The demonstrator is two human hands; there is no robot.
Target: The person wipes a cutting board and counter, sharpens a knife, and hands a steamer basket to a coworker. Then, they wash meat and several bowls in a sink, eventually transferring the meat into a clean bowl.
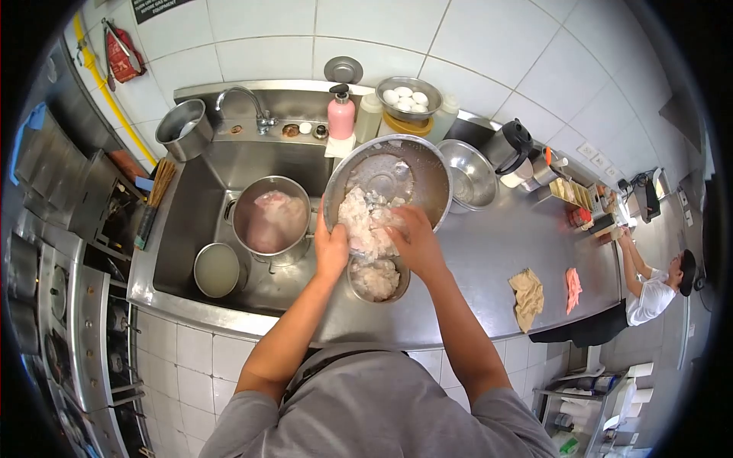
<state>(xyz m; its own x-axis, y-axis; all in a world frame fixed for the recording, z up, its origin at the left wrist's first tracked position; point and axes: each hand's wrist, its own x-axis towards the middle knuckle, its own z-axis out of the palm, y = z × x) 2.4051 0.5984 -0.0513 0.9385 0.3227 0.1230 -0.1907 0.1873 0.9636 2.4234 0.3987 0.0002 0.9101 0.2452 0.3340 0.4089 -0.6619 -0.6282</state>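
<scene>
My left hand (331,249) grips the near left side of a large metal bowl (432,164), which tilts toward me. Pale, lumpy food (365,221), perhaps raw chopped meat or seafood, is piled at its lower edge, and some wet residue coats the inside. Fingers curled, my right hand (416,240) presses into the pile from the right; its fingertips are partly hidden. Below the rim, a smaller metal bowl (403,286) on the counter contains more of the same pale food.
Left of the bowls, the sink (191,179) holds a pot (238,221) with large pink meat in liquid and a smaller pot (221,271) of cloudy liquid. Behind stand a pink pump bottle (341,114), a bowl of eggs (408,98) and a metal bowl (475,172). A co-worker (649,290) works at right.
</scene>
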